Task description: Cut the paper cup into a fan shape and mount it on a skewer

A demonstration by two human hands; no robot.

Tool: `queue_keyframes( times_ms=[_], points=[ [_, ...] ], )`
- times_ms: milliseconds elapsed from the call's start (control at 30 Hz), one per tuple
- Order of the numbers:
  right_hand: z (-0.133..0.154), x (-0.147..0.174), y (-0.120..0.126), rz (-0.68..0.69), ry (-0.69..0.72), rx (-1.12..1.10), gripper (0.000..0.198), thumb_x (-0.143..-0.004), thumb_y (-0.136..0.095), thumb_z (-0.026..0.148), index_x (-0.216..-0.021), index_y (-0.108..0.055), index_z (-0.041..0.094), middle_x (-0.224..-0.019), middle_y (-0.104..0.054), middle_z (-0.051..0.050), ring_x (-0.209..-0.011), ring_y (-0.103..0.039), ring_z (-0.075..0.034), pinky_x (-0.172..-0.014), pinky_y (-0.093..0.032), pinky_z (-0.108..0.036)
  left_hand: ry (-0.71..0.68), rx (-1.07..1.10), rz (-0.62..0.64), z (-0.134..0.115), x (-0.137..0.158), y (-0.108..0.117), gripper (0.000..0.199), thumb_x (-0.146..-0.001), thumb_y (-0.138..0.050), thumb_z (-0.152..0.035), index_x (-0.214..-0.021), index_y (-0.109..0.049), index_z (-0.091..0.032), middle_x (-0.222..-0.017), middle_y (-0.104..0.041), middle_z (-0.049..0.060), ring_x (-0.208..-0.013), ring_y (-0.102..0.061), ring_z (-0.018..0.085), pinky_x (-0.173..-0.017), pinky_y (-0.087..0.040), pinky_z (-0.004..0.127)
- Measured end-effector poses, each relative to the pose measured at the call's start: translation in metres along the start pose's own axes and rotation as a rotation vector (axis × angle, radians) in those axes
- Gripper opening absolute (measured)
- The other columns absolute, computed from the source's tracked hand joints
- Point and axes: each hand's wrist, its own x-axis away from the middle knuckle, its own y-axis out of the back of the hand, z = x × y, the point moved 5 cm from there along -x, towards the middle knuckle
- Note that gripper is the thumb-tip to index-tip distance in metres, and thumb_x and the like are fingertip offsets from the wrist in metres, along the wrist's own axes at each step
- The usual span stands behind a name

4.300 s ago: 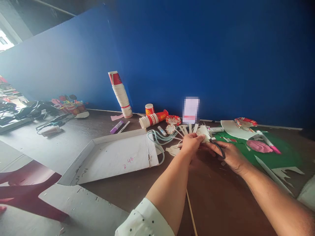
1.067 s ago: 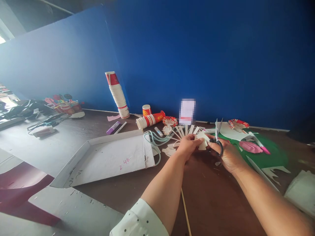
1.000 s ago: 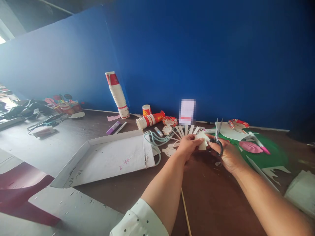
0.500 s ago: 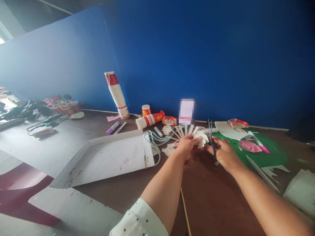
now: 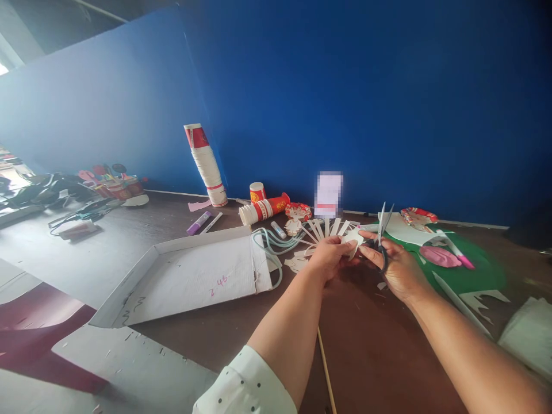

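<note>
My left hand (image 5: 331,257) pinches a cut white paper piece (image 5: 352,240) between thumb and fingers. A pair of scissors (image 5: 383,238) with dark handles is in my right hand (image 5: 399,270), its two blades pointing up and spread apart. The right fingertips reach to the edge of the paper piece. Just beyond my left hand, white paper strips (image 5: 326,228) fan out. Other cut white paper pieces (image 5: 296,263) lie to the left of that hand.
An open white cardboard box (image 5: 194,276) lies left of my arms. Stacked paper cups (image 5: 207,169) lean by the blue partition (image 5: 345,86). At right are a green sheet (image 5: 478,259), a pink paper shape (image 5: 440,256) and a marker (image 5: 467,263). A thin stick (image 5: 325,371) lies in front.
The scissors have swung away from the paper piece and their blades have spread. The right fingers have shifted to the paper's edge, and the piece has turned in my left hand.
</note>
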Motion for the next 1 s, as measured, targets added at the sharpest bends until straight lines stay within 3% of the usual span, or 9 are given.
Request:
queue_keyframes(
  times_ms=[233, 533, 733, 1000],
  points=[
    [-0.007, -0.002, 0.001, -0.014, -0.058, -0.040, 0.059, -0.066, -0.081, 0.046, -0.121, -0.067, 0.028, -0.098, -0.075, -0.003, -0.076, -0.069, -0.021, -0.066, -0.055, -0.033, -0.028, -0.039, 0.031, 0.005, -0.007, 0.001, 0.028, -0.067, -0.082, -0.025, -0.072, -0.058, -0.013, -0.064, -0.058, 0.000, -0.060, -0.057, 0.010, -0.059, -0.051, 0.022],
    [-0.011, -0.004, 0.002, 0.012, -0.129, -0.094, 0.063, -0.060, -0.085, 0.036, -0.119, -0.065, 0.029, -0.100, -0.074, -0.001, -0.085, -0.069, -0.022, -0.064, -0.052, -0.028, -0.178, -0.133, 0.018, 0.000, -0.006, -0.001, 0.043, -0.059, -0.086, -0.039, -0.067, -0.052, -0.016, -0.054, -0.050, -0.005, -0.049, -0.048, 0.007, -0.055, -0.046, 0.022],
    [-0.012, -0.003, 0.001, -0.005, -0.151, -0.116, 0.056, -0.063, -0.084, 0.038, -0.115, -0.065, 0.028, -0.090, -0.074, -0.001, -0.082, -0.069, -0.021, -0.061, -0.052, -0.027, -0.170, -0.145, -0.004, 0.001, -0.007, -0.001, 0.039, -0.061, -0.084, -0.037, -0.068, -0.051, -0.016, -0.055, -0.051, -0.005, -0.050, -0.048, 0.007, -0.057, -0.046, 0.023],
    [-0.013, -0.005, 0.006, -0.074, -0.179, -0.171, 0.041, -0.064, -0.080, 0.035, -0.104, -0.071, 0.027, -0.085, -0.073, -0.003, -0.077, -0.067, -0.024, -0.058, -0.051, -0.032, -0.209, -0.288, -0.043, 0.001, -0.008, 0.003, 0.030, -0.066, -0.079, -0.035, -0.072, -0.057, -0.016, -0.058, -0.052, -0.004, -0.051, -0.043, 0.006, -0.053, -0.035, 0.020]
  ],
)
